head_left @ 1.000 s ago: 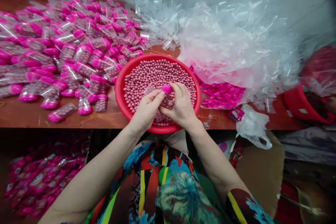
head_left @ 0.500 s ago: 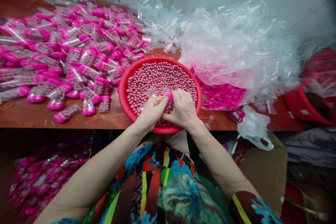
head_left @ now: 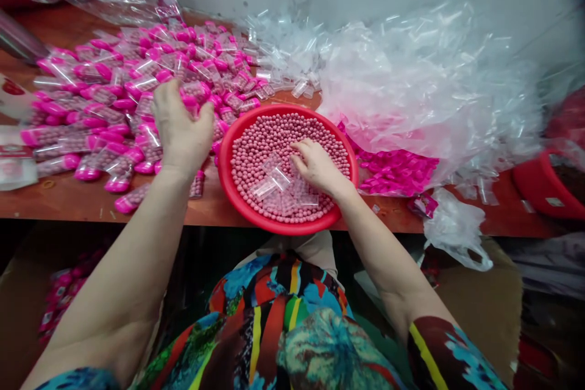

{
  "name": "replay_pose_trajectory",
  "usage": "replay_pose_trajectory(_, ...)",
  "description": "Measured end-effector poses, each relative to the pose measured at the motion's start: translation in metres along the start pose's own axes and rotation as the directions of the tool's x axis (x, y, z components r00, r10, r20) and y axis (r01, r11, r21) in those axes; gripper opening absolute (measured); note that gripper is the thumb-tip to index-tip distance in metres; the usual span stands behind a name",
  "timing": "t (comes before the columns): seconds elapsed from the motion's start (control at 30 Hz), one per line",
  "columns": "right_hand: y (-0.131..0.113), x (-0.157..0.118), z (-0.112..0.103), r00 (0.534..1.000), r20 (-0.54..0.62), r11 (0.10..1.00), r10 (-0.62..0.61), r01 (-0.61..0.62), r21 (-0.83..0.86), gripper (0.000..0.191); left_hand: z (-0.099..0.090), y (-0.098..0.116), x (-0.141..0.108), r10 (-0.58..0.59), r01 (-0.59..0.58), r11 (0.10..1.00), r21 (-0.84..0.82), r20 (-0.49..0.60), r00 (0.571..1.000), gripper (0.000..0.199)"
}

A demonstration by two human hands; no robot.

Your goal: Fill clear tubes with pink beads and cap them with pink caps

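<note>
As the left hand hangs over pink-capped tubes heaped at the upper left of the frame, its thumb stands apart from the fingers, whose tips are hidden. At center, the right hand works over pink beads in a red bowl, thumb and fingers slightly apart, near several clear tubes lying on the beads. Clear plastic covers the desk at upper right.
</note>
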State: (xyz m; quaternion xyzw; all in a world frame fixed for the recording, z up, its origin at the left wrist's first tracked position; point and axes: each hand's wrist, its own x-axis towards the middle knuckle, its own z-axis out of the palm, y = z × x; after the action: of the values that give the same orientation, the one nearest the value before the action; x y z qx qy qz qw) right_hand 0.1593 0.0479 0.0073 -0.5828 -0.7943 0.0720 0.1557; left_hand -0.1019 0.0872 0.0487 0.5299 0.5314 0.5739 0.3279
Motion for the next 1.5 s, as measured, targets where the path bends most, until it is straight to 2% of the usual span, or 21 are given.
replay_pose_trajectory(0.03,-0.003,0.001,0.002,0.998,0.058,0.999,0.003,0.0,-0.054,0.028,0.004,0.0,-0.001,0.082,-0.092,0.972,0.217,0.058,0.995,0.02)
replay_pose_trajectory(0.07,-0.007,0.0,0.004,0.994,0.11,0.995,0.01,0.001,-0.104,0.028,0.011,-0.001,-0.006,0.13,-0.198,0.893,0.405,0.189,0.973,0.016)
replay_pose_trajectory(0.1,-0.011,-0.002,0.004,0.988,0.154,0.99,0.018,0.004,-0.143,0.029,0.021,-0.002,-0.013,0.12,-0.306,0.791,0.53,0.355,0.927,0.015)
replay_pose_trajectory(0.13,-0.014,-0.005,0.004,0.982,0.185,0.986,0.024,0.008,-0.168,0.031,0.032,-0.003,-0.02,0.051,-0.391,0.709,0.587,0.511,0.858,0.018)
replay_pose_trajectory(0.2,-0.021,-0.01,0.003,0.976,0.218,0.984,0.021,0.019,-0.179,0.034,0.053,-0.004,-0.034,-0.079,-0.515,0.589,0.623,0.679,0.73,0.024)
replay_pose_trajectory(0.27,-0.024,-0.015,0.001,0.972,0.233,0.985,0.0,0.04,-0.168,0.034,0.069,-0.005,-0.04,-0.143,-0.58,0.503,0.641,0.724,0.675,0.029)
replay_pose_trajectory(0.37,-0.028,-0.021,-0.001,0.974,0.228,0.988,-0.009,0.044,-0.148,0.033,0.084,-0.002,-0.037,-0.158,-0.666,0.43,0.61,0.777,0.61,0.033)
replay_pose_trajectory(0.5,-0.032,-0.032,-0.011,0.991,0.128,0.997,0.026,-0.016,-0.076,0.025,0.11,0.001,-0.026,-0.156,-0.749,0.425,0.509,0.856,0.493,0.035)
replay_pose_trajectory(0.6,-0.022,-0.05,-0.021,0.997,-0.071,1.0,0.004,-0.002,0.029,0.022,0.136,-0.005,-0.023,-0.163,-0.748,0.469,0.47,0.878,0.449,0.024)
replay_pose_trajectory(0.67,0.0,-0.065,-0.027,0.951,-0.307,0.991,0.045,-0.004,0.133,0.023,0.15,-0.012,-0.024,-0.159,-0.75,0.487,0.448,0.889,0.428,0.016)
replay_pose_trajectory(0.73,0.034,-0.083,-0.031,0.835,-0.515,0.972,0.195,-0.095,0.214,0.027,0.159,-0.021,-0.025,-0.13,-0.708,0.548,0.446,0.881,0.454,0.01)
replay_pose_trajectory(0.77,0.054,-0.09,-0.032,0.772,-0.56,0.952,0.301,-0.206,0.228,0.029,0.161,-0.025,-0.026,-0.117,-0.654,0.605,0.455,0.863,0.492,0.007)
replay_pose_trajectory(0.8,0.076,-0.097,-0.032,0.728,-0.556,0.915,0.401,-0.344,0.21,0.032,0.161,-0.027,-0.026,-0.118,-0.577,0.673,0.463,0.837,0.534,0.007)
replay_pose_trajectory(0.87,0.119,-0.105,-0.033,0.668,-0.441,0.755,0.599,-0.655,0.032,0.04,0.16,-0.027,-0.025,-0.149,-0.377,0.813,0.444,0.784,0.603,0.012)
replay_pose_trajectory(0.93,0.153,-0.106,-0.033,0.627,-0.386,0.653,0.676,-0.753,-0.079,0.043,0.155,-0.02,-0.024,-0.177,-0.171,0.918,0.358,0.755,0.631,0.015)
replay_pose_trajectory(1.03,0.182,-0.097,-0.034,0.623,-0.325,0.59,0.712,-0.781,-0.204,0.042,0.141,-0.001,-0.024,-0.173,0.078,0.983,0.164,0.713,0.68,0.028)
replay_pose_trajectory(1.13,0.187,-0.085,-0.036,0.645,-0.237,0.564,0.726,-0.756,-0.331,0.04,0.123,0.013,-0.029,-0.194,0.254,0.967,0.011,0.679,0.708,0.04)
replay_pose_trajectory(1.23,0.178,-0.079,-0.036,0.677,-0.159,0.572,0.718,-0.705,-0.42,0.037,0.107,0.016,-0.043,-0.178,0.419,0.893,-0.163,0.727,0.663,0.036)
replay_pose_trajectory(1.3,0.169,-0.081,-0.036,0.705,-0.119,0.59,0.699,-0.663,-0.461,0.036,0.098,0.012,-0.055,-0.164,0.515,0.814,-0.27,0.743,0.649,0.036)
replay_pose_trajectory(1.4,0.158,-0.088,-0.034,0.743,-0.11,0.608,0.661,-0.615,-0.502,0.036,0.089,0.007,-0.071,-0.203,0.598,0.727,-0.338,0.727,0.657,0.042)
replay_pose_trajectory(1.5,0.15,-0.095,-0.033,0.754,-0.156,0.595,0.638,-0.611,-0.523,0.041,0.081,0.006,-0.084,-0.235,0.64,0.66,-0.394,0.7,0.674,0.043)
